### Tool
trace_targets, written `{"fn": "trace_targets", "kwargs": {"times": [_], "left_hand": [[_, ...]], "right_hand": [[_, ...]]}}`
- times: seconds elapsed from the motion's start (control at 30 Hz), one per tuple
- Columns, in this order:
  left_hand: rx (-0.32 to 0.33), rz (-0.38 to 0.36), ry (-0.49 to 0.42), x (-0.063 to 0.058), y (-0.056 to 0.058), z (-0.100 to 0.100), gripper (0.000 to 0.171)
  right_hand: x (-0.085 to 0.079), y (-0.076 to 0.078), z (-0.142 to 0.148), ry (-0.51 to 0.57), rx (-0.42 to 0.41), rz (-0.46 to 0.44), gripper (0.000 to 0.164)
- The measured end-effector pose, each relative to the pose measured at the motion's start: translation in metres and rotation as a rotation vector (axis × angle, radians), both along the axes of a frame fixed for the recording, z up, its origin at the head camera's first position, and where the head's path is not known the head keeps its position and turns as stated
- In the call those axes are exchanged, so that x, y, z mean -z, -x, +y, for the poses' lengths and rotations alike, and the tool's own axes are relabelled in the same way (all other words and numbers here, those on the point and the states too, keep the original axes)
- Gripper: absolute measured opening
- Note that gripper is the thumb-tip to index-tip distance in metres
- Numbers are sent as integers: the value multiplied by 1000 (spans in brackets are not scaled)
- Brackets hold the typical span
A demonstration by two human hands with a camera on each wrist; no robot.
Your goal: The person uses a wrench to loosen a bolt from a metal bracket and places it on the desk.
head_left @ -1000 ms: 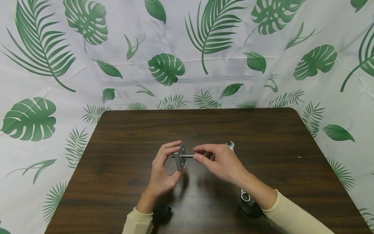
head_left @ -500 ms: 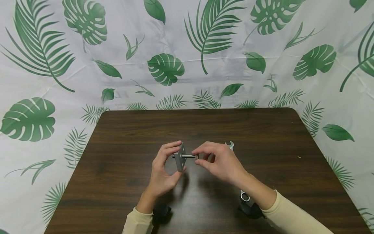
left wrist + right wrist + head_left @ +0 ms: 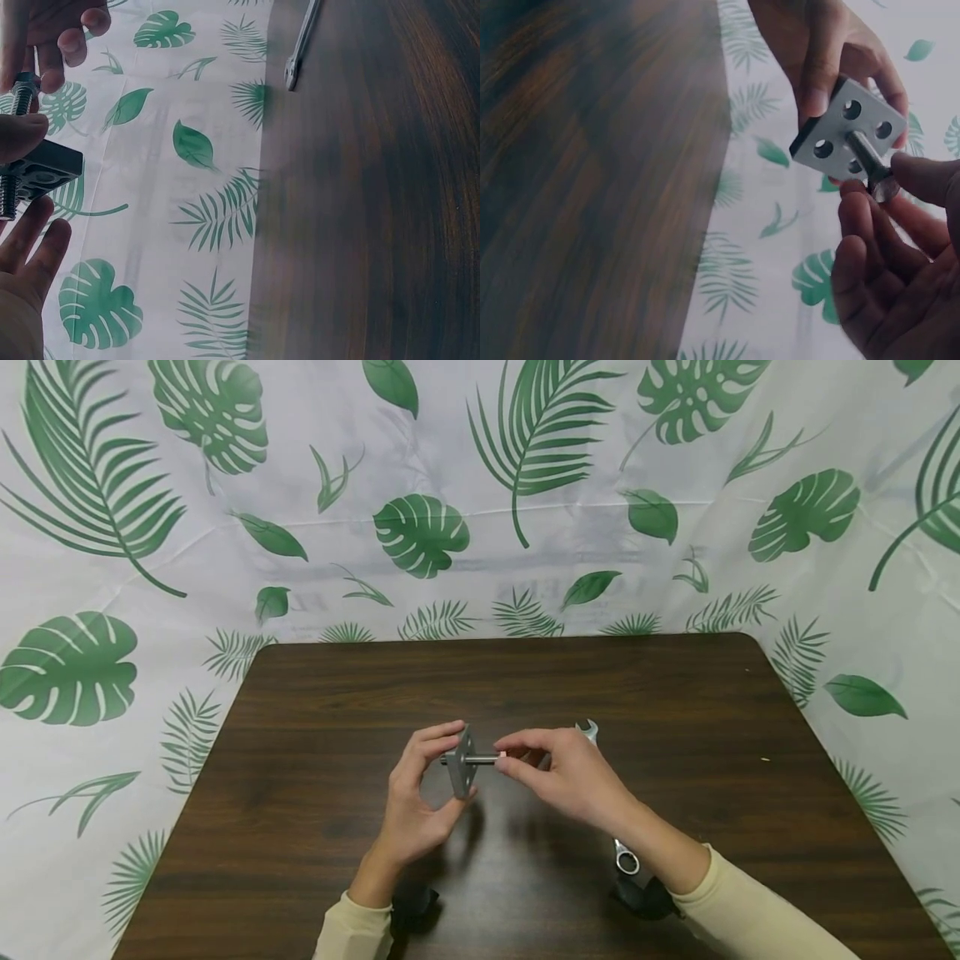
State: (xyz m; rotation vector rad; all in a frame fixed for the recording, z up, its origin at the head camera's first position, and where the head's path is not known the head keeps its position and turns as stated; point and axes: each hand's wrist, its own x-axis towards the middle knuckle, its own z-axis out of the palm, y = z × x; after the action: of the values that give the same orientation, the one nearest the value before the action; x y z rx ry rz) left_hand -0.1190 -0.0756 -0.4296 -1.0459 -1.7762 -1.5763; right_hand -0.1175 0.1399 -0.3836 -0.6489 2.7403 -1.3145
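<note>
My left hand (image 3: pixel 422 793) grips a grey square metal plate (image 3: pixel 461 767) by its edges, fingers on top and thumb below. Through the plate's middle runs a silver bolt (image 3: pixel 482 760), and several holes surround it on the plate's face in the right wrist view. The bolt's threaded end (image 3: pixel 8 196) sticks out past the plate in the left wrist view. Thumb and fingertips of my right hand (image 3: pixel 573 775) pinch the bolt's head (image 3: pixel 885 187). Both hands hold the parts above the dark wooden table (image 3: pixel 337 693).
A combination wrench (image 3: pixel 627 858) lies on the table beneath my right forearm, which hides its middle; its jaw end shows beyond the hand. A tiny pale speck (image 3: pixel 765 759) lies at the right. Behind the table hangs a white leaf-print cloth (image 3: pixel 322 585).
The right fingers loosened around the bolt's head, showing it between them, then closed on it again. The left hand and plate stay nearly still. The head view has shifted slightly.
</note>
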Motion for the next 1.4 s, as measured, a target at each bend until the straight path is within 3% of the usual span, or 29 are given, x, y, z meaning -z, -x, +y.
{"fn": "trace_targets", "kwargs": {"times": [0.2,0.27,0.37,0.6,0.77,0.83,1.0,1.07,1.17,1.27,1.4], "left_hand": [[6,9,-6,1,0,-1,47],[10,11,-8,1,1,-1,46],[10,9,-13,1,1,-1,47],[5,1,-14,3,0,-1,52],[5,3,-10,5,1,-2,50],[4,6,-9,5,1,-2,48],[1,12,-17,3,2,-2,45],[5,10,-20,3,2,-3,44],[10,6,-21,2,1,-3,44],[9,3,-20,2,1,-4,45],[9,-1,-21,2,0,-4,44]], "right_hand": [[8,1,1,-42,-81,323,26],[10,1,1,-35,-97,374,26],[9,1,1,-12,-87,318,26],[-1,0,1,-9,44,-22,21],[-2,0,1,-24,32,-52,18],[1,0,1,-25,6,37,19],[11,4,2,-78,-117,500,25],[13,5,2,-74,-134,580,26],[11,4,2,0,-110,446,27],[7,2,1,73,-35,194,23],[3,4,1,184,2,-161,25]]}}
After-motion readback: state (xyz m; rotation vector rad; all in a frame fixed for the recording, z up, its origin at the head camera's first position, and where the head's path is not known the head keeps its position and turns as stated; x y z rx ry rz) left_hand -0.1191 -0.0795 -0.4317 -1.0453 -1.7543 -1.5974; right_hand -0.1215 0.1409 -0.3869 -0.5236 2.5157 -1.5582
